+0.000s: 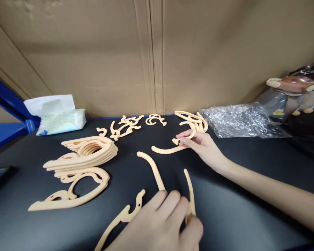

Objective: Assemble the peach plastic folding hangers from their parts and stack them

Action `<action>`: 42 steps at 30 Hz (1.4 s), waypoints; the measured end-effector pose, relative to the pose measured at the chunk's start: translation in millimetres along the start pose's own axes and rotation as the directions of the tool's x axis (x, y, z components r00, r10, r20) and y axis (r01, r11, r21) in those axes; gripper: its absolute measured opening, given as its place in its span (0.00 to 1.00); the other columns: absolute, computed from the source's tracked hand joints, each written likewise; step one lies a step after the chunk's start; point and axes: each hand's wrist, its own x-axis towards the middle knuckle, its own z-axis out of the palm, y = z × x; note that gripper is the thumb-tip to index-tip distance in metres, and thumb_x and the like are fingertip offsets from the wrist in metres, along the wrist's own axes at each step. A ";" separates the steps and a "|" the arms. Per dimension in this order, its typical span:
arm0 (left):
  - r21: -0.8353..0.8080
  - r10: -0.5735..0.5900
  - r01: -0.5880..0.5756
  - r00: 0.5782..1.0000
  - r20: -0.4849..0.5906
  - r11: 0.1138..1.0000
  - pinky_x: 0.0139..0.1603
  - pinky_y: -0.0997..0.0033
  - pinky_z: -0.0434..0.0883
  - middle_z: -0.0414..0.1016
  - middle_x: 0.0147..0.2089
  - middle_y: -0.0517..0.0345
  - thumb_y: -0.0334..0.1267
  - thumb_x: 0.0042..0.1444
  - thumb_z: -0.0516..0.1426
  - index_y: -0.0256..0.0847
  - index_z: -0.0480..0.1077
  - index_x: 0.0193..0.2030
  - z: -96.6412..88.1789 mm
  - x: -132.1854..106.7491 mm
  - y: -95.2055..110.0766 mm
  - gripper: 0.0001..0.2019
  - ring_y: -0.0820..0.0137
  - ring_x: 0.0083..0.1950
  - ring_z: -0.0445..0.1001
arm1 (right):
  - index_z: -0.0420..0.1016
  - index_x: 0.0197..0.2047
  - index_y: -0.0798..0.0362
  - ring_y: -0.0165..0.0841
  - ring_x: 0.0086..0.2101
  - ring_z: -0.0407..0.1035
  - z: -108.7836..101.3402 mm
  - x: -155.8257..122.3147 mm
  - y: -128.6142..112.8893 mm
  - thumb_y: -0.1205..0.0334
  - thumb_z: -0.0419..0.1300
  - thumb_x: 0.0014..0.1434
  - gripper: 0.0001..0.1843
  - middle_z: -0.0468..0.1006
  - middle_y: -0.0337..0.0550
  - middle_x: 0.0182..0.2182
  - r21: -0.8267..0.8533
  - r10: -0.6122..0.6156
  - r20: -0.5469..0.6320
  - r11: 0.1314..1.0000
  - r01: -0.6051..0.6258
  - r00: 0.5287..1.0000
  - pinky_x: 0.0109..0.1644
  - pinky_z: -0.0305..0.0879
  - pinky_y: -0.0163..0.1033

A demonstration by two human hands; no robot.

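Note:
Cream plastic clothes-hanger parts are spread over a black tabletop. At the bottom middle, my left hand [167, 223] has its fingers curled round a slim hanger piece [190, 188], partly hidden by the hand. One curved hanger arm [153, 169] runs out from under its knuckles. Beside the wrist lies a part with a hook-shaped end [125, 214]. Farther off, at the right, my right hand [199, 141] pinches a curved hanger hook [191, 133] between thumb and fingers. Another hanger arm [166, 150] reaches leftward from beneath that hand.
Folded hangers form a stack [94, 153] on the left, with another folded hanger [89, 197] nearer me. Loose hooks [127, 125] and long arms [191, 116] lie at the back. A tissue pack [62, 120], crumpled clear plastic bag [240, 120] and cardboard wall [94, 62] border the table.

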 end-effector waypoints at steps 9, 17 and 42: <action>0.068 0.025 -0.032 0.994 0.109 0.997 0.47 0.64 0.66 0.75 0.49 0.53 0.44 0.62 0.54 0.38 0.69 0.51 1.4 14.7 -17.1 0.15 0.61 0.48 0.71 | 0.69 0.36 0.52 0.33 0.34 0.74 -0.7 3.7 8.3 0.52 0.64 0.57 0.13 0.77 0.39 0.29 0.006 -0.038 -0.101 0.999 0.038 0.994 0.42 0.70 0.42; 0.081 0.081 -0.084 0.996 0.042 0.993 0.51 0.62 0.67 0.71 0.58 0.48 0.37 0.67 0.50 0.33 0.69 0.55 9.2 11.6 -24.8 0.14 0.60 0.54 0.70 | 0.69 0.35 0.51 0.34 0.34 0.74 1.9 1.5 4.1 0.51 0.63 0.57 0.13 0.76 0.39 0.29 -0.046 -0.089 -0.084 0.995 0.086 0.992 0.41 0.70 0.42; 0.286 -0.681 0.634 0.726 0.098 0.718 0.23 0.70 0.59 0.74 0.41 0.56 0.53 0.63 0.51 0.41 0.69 0.49 -11.2 22.9 -58.4 0.18 0.62 0.35 0.78 | 0.74 0.41 0.53 0.33 0.34 0.72 9.8 -15.5 -11.0 0.49 0.58 0.62 0.15 0.77 0.42 0.32 -0.002 -0.091 0.117 0.996 0.092 0.989 0.41 0.70 0.41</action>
